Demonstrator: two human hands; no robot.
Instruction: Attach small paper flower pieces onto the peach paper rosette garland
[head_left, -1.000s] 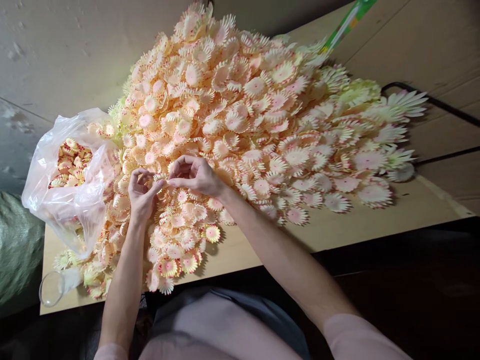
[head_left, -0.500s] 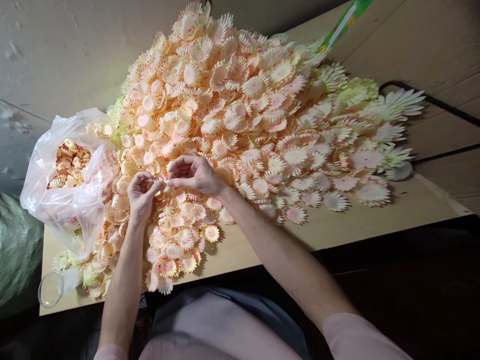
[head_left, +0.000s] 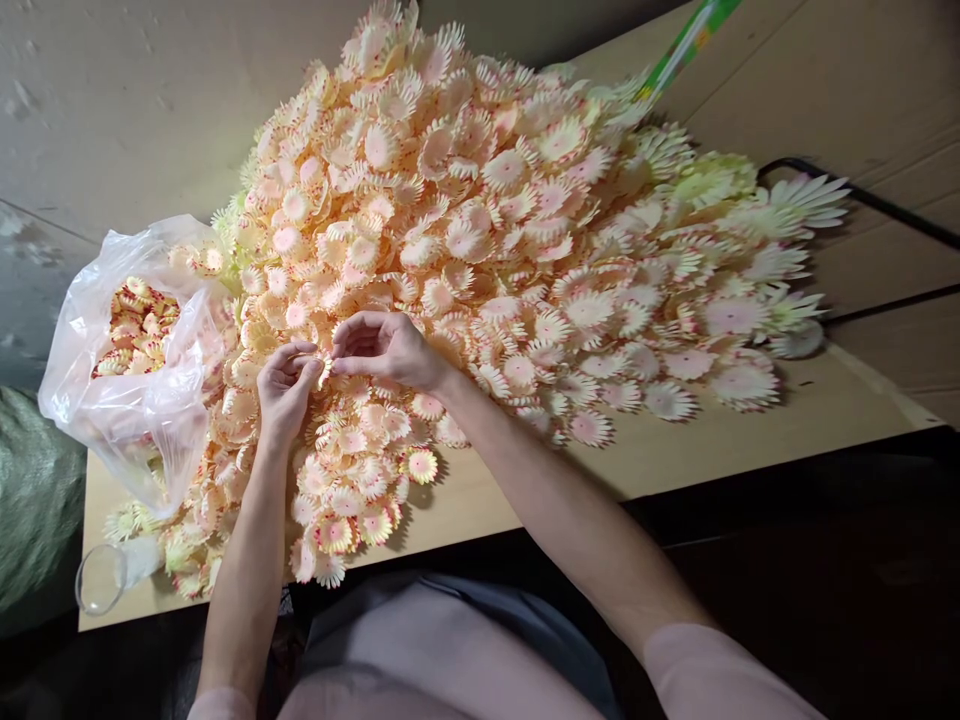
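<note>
I see left hand (head_left: 283, 390) and right hand (head_left: 391, 350), fingers both pinched on one small flower (head_left: 323, 370), over the flower pile (head_left: 525, 200)

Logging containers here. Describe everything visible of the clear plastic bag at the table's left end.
The plastic bag is clear, thin and crinkled, with glossy highlights. It lies slumped on the left end of the table, partly overhanging its edge. Small yellowish flower pieces with red markings show inside. The big pile of flower pieces presses against its right side.
</note>
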